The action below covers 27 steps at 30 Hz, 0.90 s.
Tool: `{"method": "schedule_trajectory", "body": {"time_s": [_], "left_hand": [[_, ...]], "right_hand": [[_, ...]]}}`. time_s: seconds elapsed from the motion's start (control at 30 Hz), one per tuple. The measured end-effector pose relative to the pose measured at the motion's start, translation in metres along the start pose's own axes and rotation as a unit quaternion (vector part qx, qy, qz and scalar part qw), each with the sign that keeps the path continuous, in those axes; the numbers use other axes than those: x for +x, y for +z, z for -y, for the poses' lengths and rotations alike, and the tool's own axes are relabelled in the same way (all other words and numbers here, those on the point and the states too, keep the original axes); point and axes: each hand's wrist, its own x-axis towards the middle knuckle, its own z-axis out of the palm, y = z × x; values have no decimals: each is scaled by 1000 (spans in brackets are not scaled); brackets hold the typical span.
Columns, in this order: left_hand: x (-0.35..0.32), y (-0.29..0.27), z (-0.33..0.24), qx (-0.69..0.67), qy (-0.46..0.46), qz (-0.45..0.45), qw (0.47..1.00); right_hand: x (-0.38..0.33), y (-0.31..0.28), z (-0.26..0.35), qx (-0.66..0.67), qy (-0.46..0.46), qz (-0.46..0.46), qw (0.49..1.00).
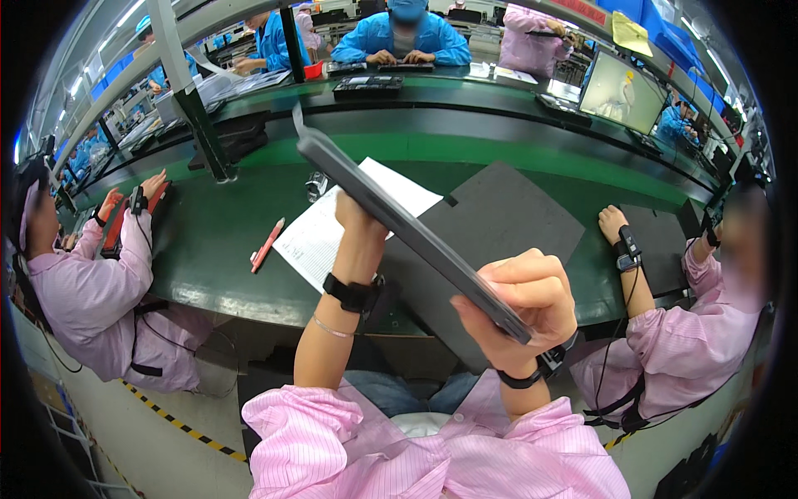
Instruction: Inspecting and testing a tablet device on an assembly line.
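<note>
A thin dark grey slab with slots along its edge, apparently a closed laptop (407, 231), is held up tilted above the bench, seen nearly edge-on. My right hand (532, 303) grips its near right end, thumb on one side and bent fingers on the other. Behind its far left half is my left hand (356, 214); the fingers are mostly hidden by the laptop, which the hand seems to support. A pale strip (298, 121) sticks up from the far corner. Below lies a flat black panel (515, 208), partly covered by the laptop.
Printed paper sheets (312, 249) lie left of the panel, beside a pink pen (268, 245) and a small clear-and-black item (316, 186). Co-workers sit close on both sides. A metal post (199, 125) rises at the bench's far left. A monitor (623, 93) stands at the far right.
</note>
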Motion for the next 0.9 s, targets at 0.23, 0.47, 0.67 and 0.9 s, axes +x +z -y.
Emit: {"method": "schedule_trajectory", "body": {"time_s": [0.23, 0.47, 0.67, 0.9], "left_hand": [[-22, 28, 31, 66, -145, -97, 983], [-17, -4, 53, -142, -92, -72, 983], [3, -61, 63, -183, -77, 159, 967], [-7, -36, 65, -149, -63, 71, 984]], "right_hand": [[30, 12, 26, -134, 22, -27, 990], [4, 14, 33, 22, 149, -21, 988], [0, 20, 48, 166, 224, -61, 958], [1, 13, 44, 200, 253, -97, 942]]}}
